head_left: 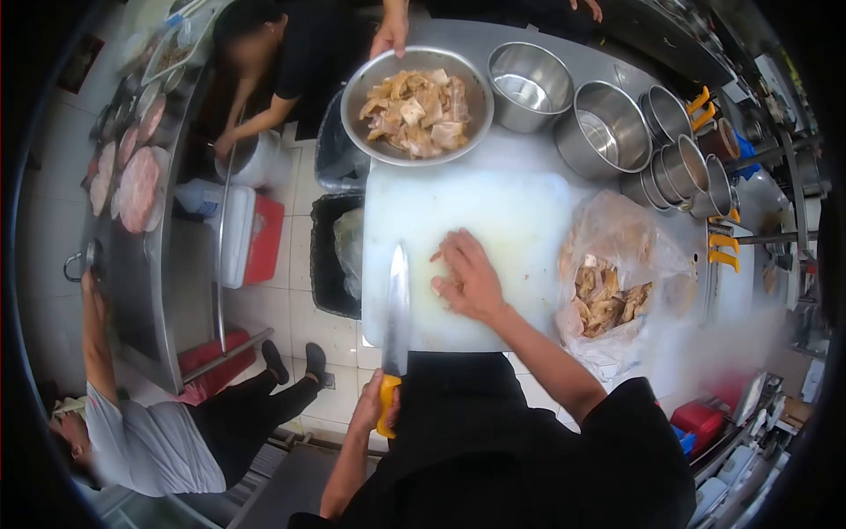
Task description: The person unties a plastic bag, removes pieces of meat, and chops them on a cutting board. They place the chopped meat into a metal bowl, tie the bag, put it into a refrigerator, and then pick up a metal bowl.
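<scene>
My left hand [376,404] is closed around the yellow handle of a large knife [398,304]. Its broad blade points away from me along the left edge of the white cutting board [529,212]. On the middle of the board rests my right hand [471,275], palm down, thumb apart from the bent fingers, with small brownish bits by the fingertips. A metal bowl of cut meat [419,110] overlaps the board's far left corner. Right of the board lies an open clear plastic bag of meat pieces [608,295].
Another person's hand [390,33] touches the bowl's far rim. Metal pots [604,132] stand at the back right. A black bin [330,256] is left of the board. One person [300,62] bends at upper left; another [167,436] reaches toward the left counter [141,291].
</scene>
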The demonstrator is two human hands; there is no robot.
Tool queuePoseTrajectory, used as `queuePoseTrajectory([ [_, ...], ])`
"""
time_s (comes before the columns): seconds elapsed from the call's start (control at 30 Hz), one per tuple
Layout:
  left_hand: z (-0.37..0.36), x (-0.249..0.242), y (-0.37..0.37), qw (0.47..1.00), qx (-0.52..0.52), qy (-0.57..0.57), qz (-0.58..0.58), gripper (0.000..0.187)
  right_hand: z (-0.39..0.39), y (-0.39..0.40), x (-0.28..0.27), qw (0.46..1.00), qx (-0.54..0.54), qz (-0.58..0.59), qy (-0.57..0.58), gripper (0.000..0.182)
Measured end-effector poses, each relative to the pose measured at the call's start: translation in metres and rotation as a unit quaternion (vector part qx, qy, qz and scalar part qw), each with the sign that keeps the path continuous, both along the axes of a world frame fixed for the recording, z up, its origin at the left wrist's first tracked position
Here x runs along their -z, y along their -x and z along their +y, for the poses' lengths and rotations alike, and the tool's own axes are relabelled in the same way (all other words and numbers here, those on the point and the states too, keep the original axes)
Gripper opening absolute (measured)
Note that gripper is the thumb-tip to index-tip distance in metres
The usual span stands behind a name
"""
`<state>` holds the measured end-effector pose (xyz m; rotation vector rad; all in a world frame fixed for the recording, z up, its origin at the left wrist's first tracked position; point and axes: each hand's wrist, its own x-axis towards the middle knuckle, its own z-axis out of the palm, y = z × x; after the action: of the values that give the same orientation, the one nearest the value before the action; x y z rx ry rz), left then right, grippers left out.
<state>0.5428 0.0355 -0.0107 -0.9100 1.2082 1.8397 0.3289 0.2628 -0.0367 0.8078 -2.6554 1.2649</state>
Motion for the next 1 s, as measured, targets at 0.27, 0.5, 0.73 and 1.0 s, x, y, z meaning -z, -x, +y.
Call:
queuePoseTrajectory([
  [0.27,0.055,-0.009,0.023,0.997,0.079,-0.008,0.016,0.071,-0.047,-0.041,0.01,0.982,0.178,-0.018,0.067,0.038],
  [0.5,0.06,-0.041,0.077,0.999,0.008,-0.006,0.039,0.067,-0.065,0.022,-0.02,0.948,0.23,0.038,0.216,0.021],
  [0.73,0.05,-0.102,0.163,0.978,-0.045,0.139,0.146,0.064,-0.09,0.225,-0.071,0.934,0.224,0.218,0.172,0.016],
  [1.0,0.051,-0.09,0.127,0.941,0.014,0.273,0.198,0.063,0.022,0.065,-0.115,0.887,0.249,0.276,0.273,0.013],
])
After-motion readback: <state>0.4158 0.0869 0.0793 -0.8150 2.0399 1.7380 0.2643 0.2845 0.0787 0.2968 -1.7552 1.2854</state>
